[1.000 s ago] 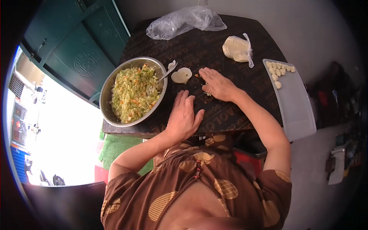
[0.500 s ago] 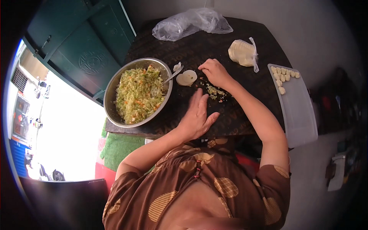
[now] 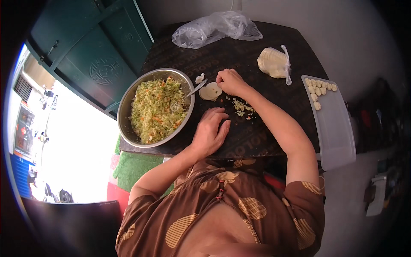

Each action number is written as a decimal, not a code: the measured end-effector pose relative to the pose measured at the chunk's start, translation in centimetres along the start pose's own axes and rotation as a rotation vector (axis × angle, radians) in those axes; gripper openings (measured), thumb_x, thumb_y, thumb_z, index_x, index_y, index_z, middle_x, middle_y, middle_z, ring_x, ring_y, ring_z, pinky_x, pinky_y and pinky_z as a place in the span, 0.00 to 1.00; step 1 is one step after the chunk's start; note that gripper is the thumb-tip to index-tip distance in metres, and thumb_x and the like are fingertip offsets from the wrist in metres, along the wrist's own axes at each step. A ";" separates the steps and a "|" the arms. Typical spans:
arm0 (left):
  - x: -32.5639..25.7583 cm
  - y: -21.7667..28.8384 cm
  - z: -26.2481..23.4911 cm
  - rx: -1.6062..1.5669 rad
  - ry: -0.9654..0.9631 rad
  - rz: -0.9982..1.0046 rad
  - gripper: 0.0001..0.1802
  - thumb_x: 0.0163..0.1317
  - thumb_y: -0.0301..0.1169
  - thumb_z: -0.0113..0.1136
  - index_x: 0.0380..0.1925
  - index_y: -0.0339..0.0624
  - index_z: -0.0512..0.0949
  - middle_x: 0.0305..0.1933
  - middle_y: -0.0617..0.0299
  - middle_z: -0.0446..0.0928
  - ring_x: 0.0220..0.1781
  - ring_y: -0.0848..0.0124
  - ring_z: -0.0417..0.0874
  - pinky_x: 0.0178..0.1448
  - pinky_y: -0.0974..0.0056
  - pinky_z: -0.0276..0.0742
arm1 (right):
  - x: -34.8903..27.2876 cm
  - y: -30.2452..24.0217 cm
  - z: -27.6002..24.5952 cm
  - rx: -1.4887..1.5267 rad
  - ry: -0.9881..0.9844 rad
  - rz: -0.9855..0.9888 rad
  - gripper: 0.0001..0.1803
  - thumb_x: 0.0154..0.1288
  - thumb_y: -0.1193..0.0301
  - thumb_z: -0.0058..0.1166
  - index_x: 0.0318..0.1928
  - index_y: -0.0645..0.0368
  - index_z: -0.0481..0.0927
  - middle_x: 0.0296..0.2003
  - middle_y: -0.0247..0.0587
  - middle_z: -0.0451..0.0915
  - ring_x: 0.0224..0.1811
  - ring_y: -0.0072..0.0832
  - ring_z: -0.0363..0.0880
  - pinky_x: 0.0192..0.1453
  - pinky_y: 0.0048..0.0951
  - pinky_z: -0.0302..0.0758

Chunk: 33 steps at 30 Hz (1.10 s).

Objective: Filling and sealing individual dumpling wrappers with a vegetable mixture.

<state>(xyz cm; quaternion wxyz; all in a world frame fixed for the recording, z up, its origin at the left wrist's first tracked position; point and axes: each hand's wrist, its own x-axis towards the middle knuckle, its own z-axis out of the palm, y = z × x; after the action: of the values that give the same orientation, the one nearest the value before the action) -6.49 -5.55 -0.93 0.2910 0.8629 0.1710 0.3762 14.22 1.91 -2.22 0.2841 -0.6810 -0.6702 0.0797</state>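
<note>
Right of a large steel bowl, my left hand rests low over the table, its fingers loosely bent and the thumb apart, holding nothing I can see. My right hand is closed, fingertips curled down beside the round dough wrappers; whatever it may pinch is hidden. Chopped filling, green and pale with orange bits, heaps up in the bowl, and a spoon leans out over its right rim. Between my hands and to the right lies a scatter of filling crumbs.
On the dark table, a clear plastic bag lies at the far edge and a knotted bag of pale wrappers at the far right. A whitish tray with several small dumplings overhangs the right edge. A white scrap sits near the spoon.
My right hand has moved left, close to the wrappers. My left hand has come down slightly left, its fingers now bent rather than stretched. The view has shifted a little.
</note>
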 end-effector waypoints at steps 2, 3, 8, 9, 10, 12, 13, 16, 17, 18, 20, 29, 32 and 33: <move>0.0 -0.1 -0.2 0.004 -0.003 -0.022 0.10 0.59 0.27 0.58 0.38 0.33 0.75 0.47 0.42 0.76 0.52 0.45 0.75 0.59 0.51 0.69 | 0.1 0.2 0.3 -0.004 0.008 -0.020 0.04 0.49 0.74 0.54 0.28 0.58 0.81 0.33 0.47 0.79 0.42 0.44 0.75 0.51 0.39 0.71; 0.1 -0.3 -0.1 0.006 0.007 -0.021 0.10 0.58 0.27 0.58 0.38 0.32 0.75 0.47 0.41 0.76 0.52 0.45 0.75 0.58 0.52 0.70 | 0.2 0.5 0.5 -0.009 0.018 -0.040 0.04 0.49 0.74 0.56 0.29 0.58 0.80 0.32 0.45 0.78 0.41 0.42 0.75 0.49 0.38 0.72; 0.2 -0.4 -0.2 0.035 0.007 -0.035 0.10 0.61 0.27 0.57 0.39 0.32 0.75 0.49 0.40 0.75 0.53 0.46 0.76 0.55 0.55 0.71 | 0.1 0.9 1.1 0.006 0.128 -0.141 0.06 0.49 0.74 0.56 0.31 0.57 0.79 0.33 0.44 0.78 0.41 0.42 0.75 0.49 0.38 0.71; 0.1 -0.4 -0.3 0.036 0.010 -0.041 0.10 0.61 0.27 0.57 0.39 0.32 0.75 0.49 0.40 0.75 0.53 0.46 0.76 0.55 0.55 0.72 | 0.1 0.9 1.1 -0.021 0.114 -0.172 0.06 0.49 0.74 0.56 0.31 0.57 0.79 0.33 0.43 0.78 0.41 0.42 0.74 0.49 0.38 0.71; 0.1 -0.4 -0.3 0.037 0.012 -0.047 0.09 0.60 0.26 0.57 0.39 0.32 0.75 0.49 0.40 0.75 0.53 0.46 0.76 0.55 0.55 0.72 | 0.0 0.8 1.0 -0.020 0.114 -0.173 0.06 0.49 0.74 0.56 0.31 0.57 0.79 0.33 0.43 0.78 0.41 0.42 0.74 0.49 0.38 0.71; 0.1 -0.4 -0.3 0.041 0.013 -0.045 0.09 0.60 0.26 0.57 0.39 0.32 0.75 0.49 0.40 0.75 0.53 0.46 0.76 0.55 0.55 0.72 | 0.1 0.7 0.9 -0.013 0.079 -0.159 0.05 0.50 0.74 0.56 0.30 0.56 0.79 0.33 0.43 0.77 0.42 0.42 0.74 0.49 0.38 0.71; 0.1 -0.3 -0.3 0.045 0.014 -0.043 0.09 0.60 0.26 0.57 0.39 0.32 0.75 0.49 0.40 0.75 0.53 0.46 0.76 0.55 0.55 0.72 | 0.1 0.8 0.9 -0.012 0.080 -0.160 0.05 0.50 0.74 0.56 0.30 0.56 0.79 0.33 0.43 0.77 0.42 0.42 0.74 0.49 0.38 0.71; 0.2 -0.1 -0.2 0.049 0.010 -0.032 0.09 0.59 0.26 0.57 0.39 0.32 0.75 0.49 0.40 0.75 0.53 0.46 0.76 0.55 0.55 0.72 | 0.2 1.0 1.0 -0.019 0.060 -0.150 0.04 0.50 0.73 0.56 0.29 0.56 0.79 0.34 0.43 0.77 0.42 0.42 0.74 0.48 0.38 0.71; 0.3 -0.1 -0.2 0.050 0.008 -0.032 0.09 0.59 0.26 0.57 0.39 0.32 0.75 0.49 0.40 0.75 0.53 0.46 0.76 0.55 0.55 0.72 | 0.2 1.1 1.2 -0.022 0.075 -0.153 0.03 0.51 0.74 0.55 0.29 0.56 0.79 0.33 0.42 0.77 0.42 0.42 0.74 0.48 0.38 0.71; 0.3 0.0 -0.2 0.060 0.013 -0.019 0.09 0.59 0.25 0.57 0.39 0.32 0.75 0.49 0.40 0.75 0.53 0.46 0.76 0.55 0.55 0.72 | 0.1 0.9 1.1 -0.028 0.089 -0.159 0.03 0.51 0.74 0.55 0.29 0.56 0.78 0.33 0.42 0.77 0.41 0.42 0.74 0.48 0.39 0.70; 0.3 0.1 -0.2 0.070 0.018 -0.003 0.09 0.59 0.25 0.57 0.38 0.32 0.75 0.49 0.40 0.75 0.53 0.46 0.76 0.55 0.55 0.72 | -0.4 0.7 0.8 -0.030 0.082 -0.135 0.04 0.53 0.73 0.53 0.31 0.56 0.78 0.34 0.43 0.78 0.43 0.43 0.74 0.48 0.41 0.70; 1.7 0.6 0.0 0.133 0.055 -0.070 0.27 0.55 0.22 0.57 0.55 0.29 0.61 0.56 0.38 0.68 0.58 0.44 0.70 0.59 0.54 0.69 | -4.0 -0.1 -4.0 0.235 0.158 -0.207 0.04 0.58 0.75 0.49 0.35 0.59 0.71 0.31 0.43 0.77 0.41 0.43 0.74 0.46 0.42 0.68; 3.3 -0.8 1.2 0.165 0.209 -0.022 0.30 0.55 0.22 0.57 0.57 0.28 0.59 0.57 0.36 0.67 0.59 0.45 0.70 0.59 0.54 0.69 | -5.1 -0.6 -5.7 0.206 0.245 -0.338 0.03 0.58 0.78 0.48 0.34 0.60 0.70 0.31 0.44 0.76 0.38 0.44 0.74 0.45 0.40 0.68; 4.1 -1.3 1.6 0.171 0.248 -0.012 0.31 0.55 0.22 0.57 0.58 0.29 0.58 0.56 0.36 0.68 0.57 0.47 0.72 0.58 0.53 0.70 | -5.3 -0.6 -6.1 0.194 0.278 -0.379 0.03 0.58 0.78 0.47 0.34 0.61 0.70 0.31 0.44 0.75 0.37 0.44 0.74 0.45 0.39 0.69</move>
<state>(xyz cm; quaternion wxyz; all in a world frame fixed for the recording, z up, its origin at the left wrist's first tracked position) -2.66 -3.08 -0.38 0.1952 0.8304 0.2421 0.4624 16.20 -4.92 1.63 0.4476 -0.5170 -0.7296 -0.0055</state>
